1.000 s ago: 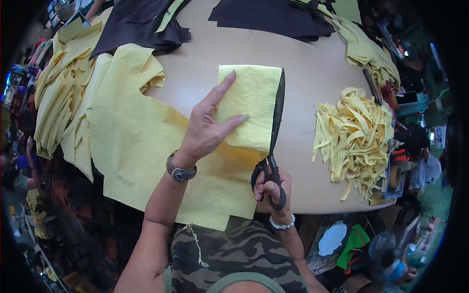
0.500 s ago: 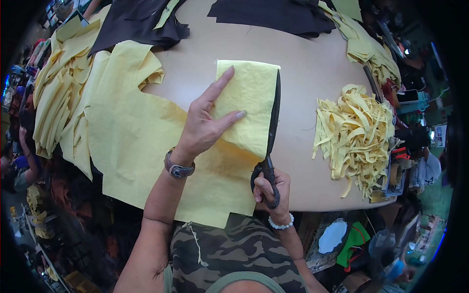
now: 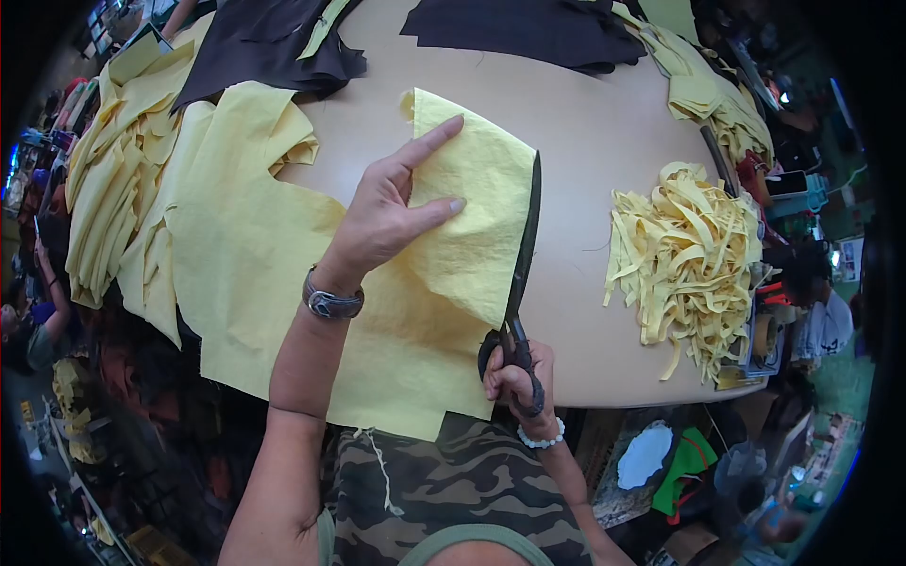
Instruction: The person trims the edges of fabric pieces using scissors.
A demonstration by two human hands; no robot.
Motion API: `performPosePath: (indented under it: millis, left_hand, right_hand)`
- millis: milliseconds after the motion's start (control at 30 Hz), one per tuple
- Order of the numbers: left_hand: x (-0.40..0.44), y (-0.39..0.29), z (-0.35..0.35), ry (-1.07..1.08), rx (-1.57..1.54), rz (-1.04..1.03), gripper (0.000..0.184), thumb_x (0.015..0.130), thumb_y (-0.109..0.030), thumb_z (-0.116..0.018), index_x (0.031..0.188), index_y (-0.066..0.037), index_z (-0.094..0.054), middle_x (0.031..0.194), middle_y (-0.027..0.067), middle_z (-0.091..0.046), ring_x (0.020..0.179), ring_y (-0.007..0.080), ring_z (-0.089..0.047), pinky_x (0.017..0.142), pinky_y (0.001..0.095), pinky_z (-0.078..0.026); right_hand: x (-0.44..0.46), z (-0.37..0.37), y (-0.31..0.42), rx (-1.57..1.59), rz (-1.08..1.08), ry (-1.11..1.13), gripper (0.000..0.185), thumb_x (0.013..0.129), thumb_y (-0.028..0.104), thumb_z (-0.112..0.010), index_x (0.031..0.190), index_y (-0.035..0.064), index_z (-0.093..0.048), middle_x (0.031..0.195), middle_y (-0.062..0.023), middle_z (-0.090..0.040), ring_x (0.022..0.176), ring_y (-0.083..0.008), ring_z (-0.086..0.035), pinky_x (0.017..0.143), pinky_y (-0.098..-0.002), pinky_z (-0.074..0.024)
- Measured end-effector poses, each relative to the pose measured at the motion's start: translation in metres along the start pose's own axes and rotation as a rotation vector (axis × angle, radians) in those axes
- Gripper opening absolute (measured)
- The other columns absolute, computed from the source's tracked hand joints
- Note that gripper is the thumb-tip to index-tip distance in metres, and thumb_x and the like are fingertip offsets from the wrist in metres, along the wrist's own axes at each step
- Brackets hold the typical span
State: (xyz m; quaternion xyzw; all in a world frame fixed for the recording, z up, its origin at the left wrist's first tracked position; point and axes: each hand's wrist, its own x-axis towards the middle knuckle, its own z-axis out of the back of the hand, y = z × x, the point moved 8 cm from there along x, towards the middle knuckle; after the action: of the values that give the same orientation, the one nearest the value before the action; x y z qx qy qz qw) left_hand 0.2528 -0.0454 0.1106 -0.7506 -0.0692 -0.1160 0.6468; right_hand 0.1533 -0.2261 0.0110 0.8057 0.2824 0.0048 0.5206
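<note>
A folded-over piece of yellow fabric point(image 3: 477, 203) lies across my front, its right edge along the black scissors' blades. My left hand point(image 3: 387, 209) holds it from the left, thumb and forefinger stretched over its top; the other fingers are mostly hidden. In my right hand point(image 3: 528, 382) are the scissors point(image 3: 514, 349), gripped by the handles and pointing away from me. Their blades stand along the fabric's right edge, slightly apart near the pivot. Beneath my left wrist spreads a larger yellow fabric sheet point(image 3: 264, 255), reaching to my lap.
A heap of narrow yellow strips point(image 3: 684, 264) sits on the table point(image 3: 566, 226) at the right. Stacked yellow pieces point(image 3: 113, 198) hang at the left edge. Dark fabric point(image 3: 524, 33) lies at the back. Another person's arm point(image 3: 52, 292) shows at far left.
The fabric's folded piece has tilted, its right corner dropping and its left corner rising. My left hand has shifted slightly left and away from me; the scissors have come slightly nearer me.
</note>
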Motion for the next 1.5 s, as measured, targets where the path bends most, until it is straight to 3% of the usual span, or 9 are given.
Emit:
performPosePath:
  millis: [100, 200, 900, 1500]
  left_hand:
    - [-0.005, 0.006, -0.002, 0.000, 0.028, 0.067, 0.068, 0.073, 0.004, -0.065, 0.134, 0.003, -0.034, 0.134, 0.0133, -0.041, 0.123, 0.0165, -0.038, 0.102, 0.0285, -0.030]
    - [-0.010, 0.004, -0.004, 0.012, 0.170, 0.006, 0.069, 0.072, 0.004, -0.065, 0.134, 0.002, -0.034, 0.134, 0.0134, -0.041, 0.124, 0.0170, -0.037, 0.104, 0.0291, -0.026]
    - [-0.022, 0.002, -0.008, 0.049, 0.188, -0.009, 0.070, 0.072, 0.003, -0.066, 0.134, 0.001, -0.034, 0.136, 0.0131, -0.039, 0.128, 0.0183, -0.033, 0.106, 0.0303, -0.023]
    - [-0.023, 0.002, -0.007, 0.017, 0.181, -0.005, 0.066, 0.073, 0.003, -0.065, 0.133, 0.001, -0.037, 0.135, 0.0125, -0.041, 0.127, 0.0181, -0.033, 0.106, 0.0305, -0.024]
  right_hand:
    - [0.002, 0.001, 0.001, -0.023, 0.039, 0.002, 0.035, 0.071, 0.031, -0.072, 0.072, 0.0014, -0.054, 0.057, -0.0027, -0.054, 0.048, -0.0080, -0.052, 0.045, -0.0197, -0.0404]
    - [0.006, 0.000, 0.008, -0.024, 0.060, 0.011, 0.037, 0.071, 0.033, -0.071, 0.073, 0.0011, -0.053, 0.057, -0.0027, -0.054, 0.049, -0.0081, -0.052, 0.046, -0.0192, -0.0406]
    - [0.011, -0.004, 0.015, -0.008, 0.096, -0.024, 0.038, 0.070, 0.032, -0.074, 0.074, 0.0014, -0.053, 0.059, -0.0020, -0.053, 0.049, -0.0074, -0.051, 0.046, -0.0196, -0.0400]
    - [0.006, -0.006, 0.010, -0.120, 0.047, -0.110, 0.023, 0.079, 0.012, -0.069, 0.067, 0.0040, -0.051, 0.050, 0.0007, -0.050, 0.040, -0.0043, -0.045, 0.038, -0.0182, -0.0351]
